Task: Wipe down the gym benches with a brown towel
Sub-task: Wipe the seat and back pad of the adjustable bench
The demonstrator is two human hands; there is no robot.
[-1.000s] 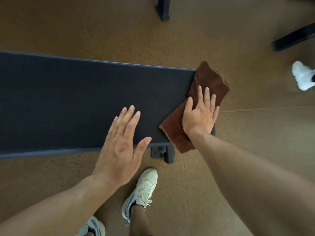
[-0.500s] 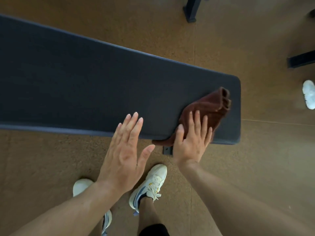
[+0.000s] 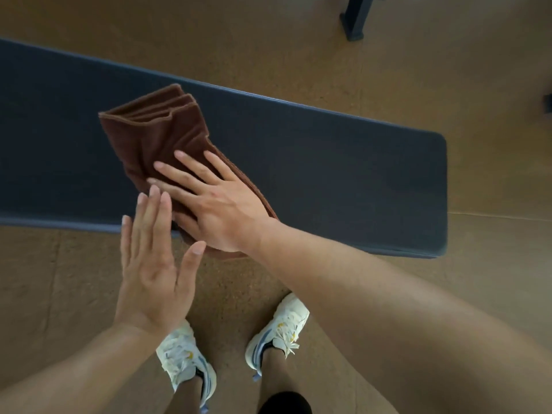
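Note:
A long dark padded gym bench point(image 3: 328, 162) runs across the view from the left to its rounded end at the right. A folded brown towel point(image 3: 149, 135) lies on the pad and hangs a little over the near edge. My right hand point(image 3: 215, 204) presses flat on the towel with straight, spread fingers. My left hand point(image 3: 152, 264) hovers flat with fingers together just in front of the near edge, its fingertips close to my right hand's thumb; it holds nothing.
The floor point(image 3: 448, 70) is brown cork-like matting. A dark equipment leg point(image 3: 355, 19) stands beyond the bench at the top. My two feet in white sneakers point(image 3: 277, 333) stand close to the bench's near side.
My right hand has slid the towel leftward along the pad, away from the bench's right end. My left hand stayed flat near the front edge. The view shifted, showing more of the right end.

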